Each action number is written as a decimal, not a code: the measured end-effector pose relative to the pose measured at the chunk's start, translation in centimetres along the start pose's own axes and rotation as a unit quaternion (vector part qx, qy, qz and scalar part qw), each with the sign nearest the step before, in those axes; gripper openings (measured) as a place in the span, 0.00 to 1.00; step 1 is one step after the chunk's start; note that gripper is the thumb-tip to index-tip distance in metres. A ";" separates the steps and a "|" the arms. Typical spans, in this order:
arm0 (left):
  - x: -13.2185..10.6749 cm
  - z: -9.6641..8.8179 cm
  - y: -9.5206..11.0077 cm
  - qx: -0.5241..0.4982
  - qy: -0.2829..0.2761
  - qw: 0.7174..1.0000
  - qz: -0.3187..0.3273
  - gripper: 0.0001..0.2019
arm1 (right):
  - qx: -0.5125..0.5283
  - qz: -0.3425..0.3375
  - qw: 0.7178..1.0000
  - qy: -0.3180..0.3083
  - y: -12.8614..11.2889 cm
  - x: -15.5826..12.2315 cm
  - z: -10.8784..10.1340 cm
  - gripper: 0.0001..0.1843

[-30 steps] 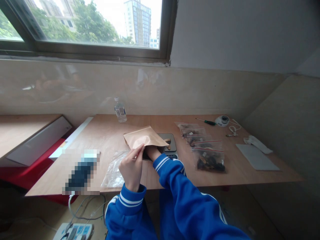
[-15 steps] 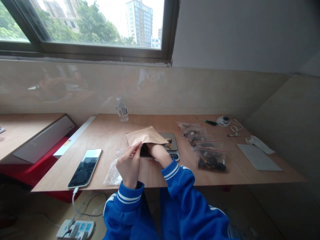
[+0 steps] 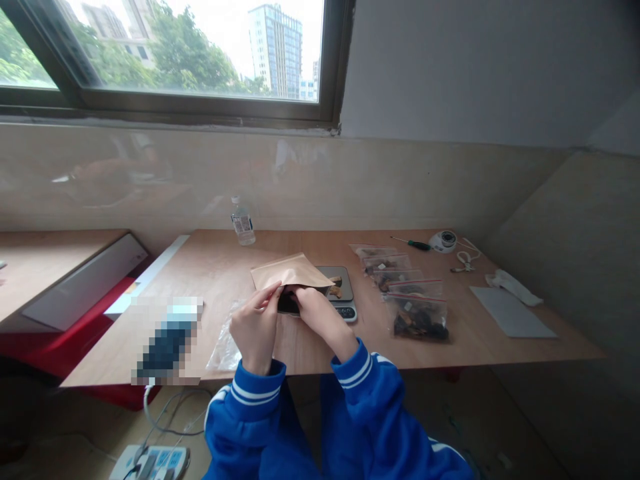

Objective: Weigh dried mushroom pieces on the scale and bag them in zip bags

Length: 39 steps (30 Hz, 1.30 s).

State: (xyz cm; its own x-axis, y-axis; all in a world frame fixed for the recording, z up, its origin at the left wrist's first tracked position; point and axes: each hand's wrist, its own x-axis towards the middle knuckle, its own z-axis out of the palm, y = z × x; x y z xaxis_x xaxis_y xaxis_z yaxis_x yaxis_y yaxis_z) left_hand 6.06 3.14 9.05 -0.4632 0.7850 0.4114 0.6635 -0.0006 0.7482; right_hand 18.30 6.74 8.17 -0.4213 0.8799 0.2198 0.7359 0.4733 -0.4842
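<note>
A brown paper bag [image 3: 291, 270] lies tilted above the middle of the table, its dark mouth facing me. My left hand [image 3: 255, 327] is closed, pinching the bag's edge between thumb and fingers. At the mouth, my right hand [image 3: 320, 313] has its bent fingers partly inside the opening; what they hold, if anything, I cannot make out. Behind the bag and right hand sits a kitchen scale [image 3: 345, 283], partly covered. On its plate lie some brown dried pieces [image 3: 335, 291]. Beside my left wrist lies a crumpled clear plastic bag [image 3: 225, 347].
Several zip bags of dark dried pieces [image 3: 419, 323] lie in a row on the right. Beyond them are a screwdriver [image 3: 417, 245], a white camera [image 3: 443, 241] and a white sheet [image 3: 513, 312]. A water bottle [image 3: 243, 227] stands behind; a blurred-out phone [image 3: 167, 340] lies left, cabled.
My right hand has drawn back out of the paper bag, toward me and right, showing more of its fingers. My left hand keeps its pinch on the bag. The view has shifted slightly.
</note>
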 end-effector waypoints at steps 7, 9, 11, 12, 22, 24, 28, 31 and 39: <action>0.2 0.6 0.1 0.035 0.030 0.999 -0.024 0.08 | 0.139 -0.132 0.955 0.228 0.1 -3.6 1.3 0.18; 0.5 0.7 0.2 0.039 0.036 0.998 -0.033 0.08 | 0.148 -0.080 0.921 0.353 1.4 -5.0 1.8 0.17; 0.8 0.8 0.2 0.039 0.040 0.998 -0.039 0.09 | 0.124 0.014 0.885 0.448 4.0 -5.7 2.2 0.16; 1.0 0.8 0.3 0.039 0.041 0.998 -0.041 0.09 | 0.114 0.065 0.881 0.455 5.6 -5.7 2.4 0.15; 1.0 1.3 0.5 0.044 0.044 0.998 -0.012 0.08 | 0.150 0.105 0.944 0.275 13.5 -4.0 3.6 0.28; 0.9 1.4 0.5 0.042 0.045 0.998 -0.011 0.08 | 0.171 0.088 0.940 0.283 12.3 -4.9 3.0 0.32; 0.7 1.5 0.6 0.033 0.035 0.999 -0.011 0.07 | 0.212 0.067 0.893 0.392 7.6 -6.6 1.0 0.27; 0.5 1.6 0.8 0.033 0.023 0.999 -0.013 0.08 | 0.215 -0.046 0.922 0.318 3.1 -6.3 -0.2 0.22; -0.7 0.9 -0.1 0.078 -0.006 0.996 -0.039 0.10 | -0.010 0.065 0.997 -0.036 -3.4 0.6 0.6 0.15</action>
State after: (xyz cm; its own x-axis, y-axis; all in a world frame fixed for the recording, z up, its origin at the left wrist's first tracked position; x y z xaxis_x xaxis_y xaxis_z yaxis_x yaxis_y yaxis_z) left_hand 6.85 3.16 8.22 -0.5109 0.7864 0.3472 0.7092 0.1573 0.6872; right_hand 15.23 5.64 9.49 -0.3577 0.9289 0.0954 0.7971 0.3570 -0.4870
